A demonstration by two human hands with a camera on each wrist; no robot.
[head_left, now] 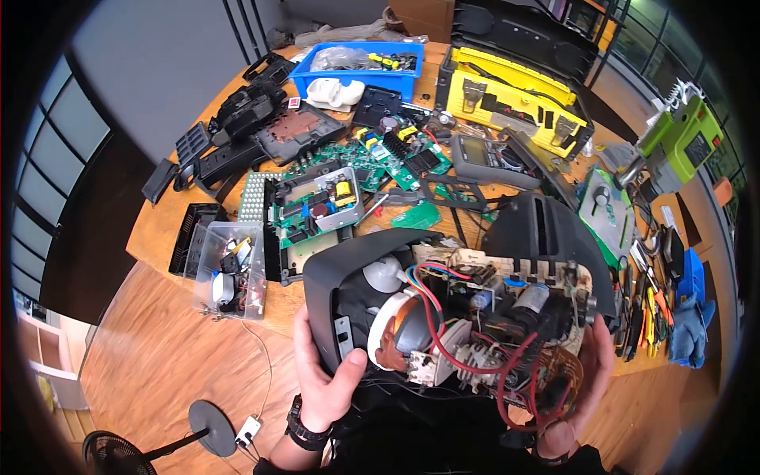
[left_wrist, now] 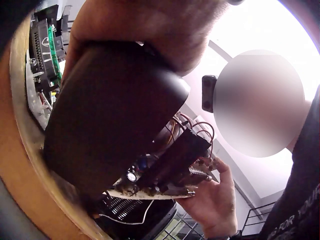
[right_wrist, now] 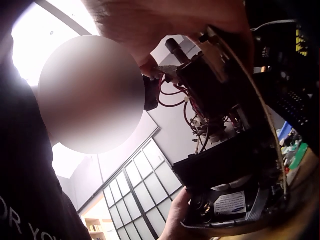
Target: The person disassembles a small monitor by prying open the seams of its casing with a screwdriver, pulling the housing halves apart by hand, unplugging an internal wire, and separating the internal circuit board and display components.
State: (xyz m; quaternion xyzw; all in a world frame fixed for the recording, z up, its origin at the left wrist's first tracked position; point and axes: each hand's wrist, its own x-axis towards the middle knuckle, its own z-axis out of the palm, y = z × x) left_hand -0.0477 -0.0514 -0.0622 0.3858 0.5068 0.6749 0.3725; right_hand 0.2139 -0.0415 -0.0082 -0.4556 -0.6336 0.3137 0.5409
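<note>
A black device housing (head_left: 324, 277) with its inside exposed is held above the front of the table. My left hand (head_left: 328, 384) grips its left side, thumb on the rim by a metal plate. The right hand (head_left: 590, 380) grips the opposite side, beside a brown coil and red wires (head_left: 507, 372). A circuit board with a white round part (head_left: 388, 332) fills the opening. In the left wrist view the smooth outer shell (left_wrist: 110, 110) lies under the left hand (left_wrist: 150, 25). The right wrist view shows the right hand (right_wrist: 175, 25) at the board's edge (right_wrist: 250, 80).
Behind the device are green circuit boards (head_left: 416, 215), a multimeter (head_left: 483, 158), a blue bin (head_left: 356, 83) and a yellow toolbox (head_left: 514, 103). A clear box (head_left: 229, 273) stands at the left edge. On the right are a green power tool (head_left: 685, 142) and several hand tools (head_left: 653, 309).
</note>
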